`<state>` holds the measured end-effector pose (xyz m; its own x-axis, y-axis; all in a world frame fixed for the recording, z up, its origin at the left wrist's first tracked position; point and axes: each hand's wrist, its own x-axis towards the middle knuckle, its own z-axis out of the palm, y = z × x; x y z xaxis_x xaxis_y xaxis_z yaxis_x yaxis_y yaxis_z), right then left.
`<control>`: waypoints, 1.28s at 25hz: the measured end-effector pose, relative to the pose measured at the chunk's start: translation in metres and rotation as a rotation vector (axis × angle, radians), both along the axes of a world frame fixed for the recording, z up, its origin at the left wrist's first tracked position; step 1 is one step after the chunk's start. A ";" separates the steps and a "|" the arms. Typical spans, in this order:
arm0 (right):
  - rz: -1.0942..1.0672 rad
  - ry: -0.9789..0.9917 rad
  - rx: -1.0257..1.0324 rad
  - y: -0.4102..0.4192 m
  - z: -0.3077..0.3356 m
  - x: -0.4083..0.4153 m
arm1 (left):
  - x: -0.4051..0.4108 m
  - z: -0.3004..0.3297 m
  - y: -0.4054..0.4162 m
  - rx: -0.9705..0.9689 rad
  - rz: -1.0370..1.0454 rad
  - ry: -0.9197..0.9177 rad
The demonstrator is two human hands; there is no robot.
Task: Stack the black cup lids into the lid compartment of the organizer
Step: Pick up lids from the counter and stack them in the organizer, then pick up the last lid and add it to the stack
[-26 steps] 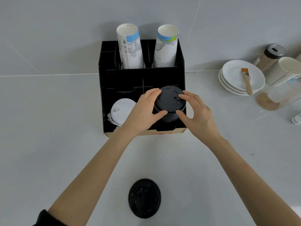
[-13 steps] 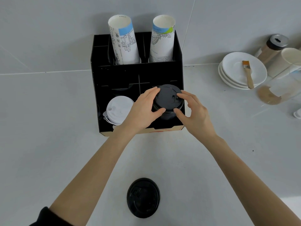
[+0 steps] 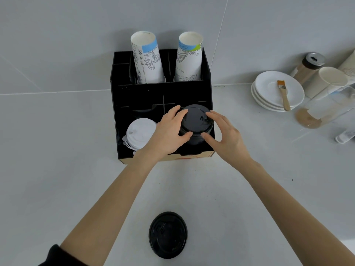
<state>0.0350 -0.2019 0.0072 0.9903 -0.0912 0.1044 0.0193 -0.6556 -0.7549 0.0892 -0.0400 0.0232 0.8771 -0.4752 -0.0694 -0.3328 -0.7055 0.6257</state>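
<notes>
A black organizer (image 3: 123, 120) stands against the wall. A stack of black cup lids (image 3: 196, 121) sits in its front right compartment. My left hand (image 3: 169, 131) grips the stack's left side and my right hand (image 3: 224, 135) its right side, fingers and thumbs curled round the top lid. One more black lid (image 3: 168, 235) lies flat on the counter near me, between my forearms. A stack of white lids (image 3: 139, 132) fills the front left compartment.
Two stacks of printed paper cups (image 3: 148, 58) rise from the organizer's back row. To the right are stacked white saucers (image 3: 269, 93) with a small brush (image 3: 283, 95), a shaker jar (image 3: 309, 66), a paper cup (image 3: 326, 81) and a clear pitcher (image 3: 326, 108).
Both hands have stayed on the black lid stack in the front right compartment. The view has shifted slightly; the loose lid on the counter has not moved.
</notes>
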 end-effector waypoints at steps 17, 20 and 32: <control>0.208 0.017 -0.036 0.042 0.019 -0.072 | -0.080 0.009 0.066 -0.031 0.080 -0.057; 0.258 0.066 -0.047 0.051 0.009 -0.091 | -0.104 -0.002 0.080 -0.017 0.074 -0.007; 0.459 0.307 -0.128 0.063 -0.036 -0.148 | -0.185 -0.053 0.108 0.126 0.122 0.194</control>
<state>-0.1127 -0.1392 -0.0291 0.9123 0.3501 -0.2126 0.1158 -0.7184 -0.6859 -0.0959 0.0681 -0.0303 0.8919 -0.3439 -0.2937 -0.1230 -0.8093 0.5743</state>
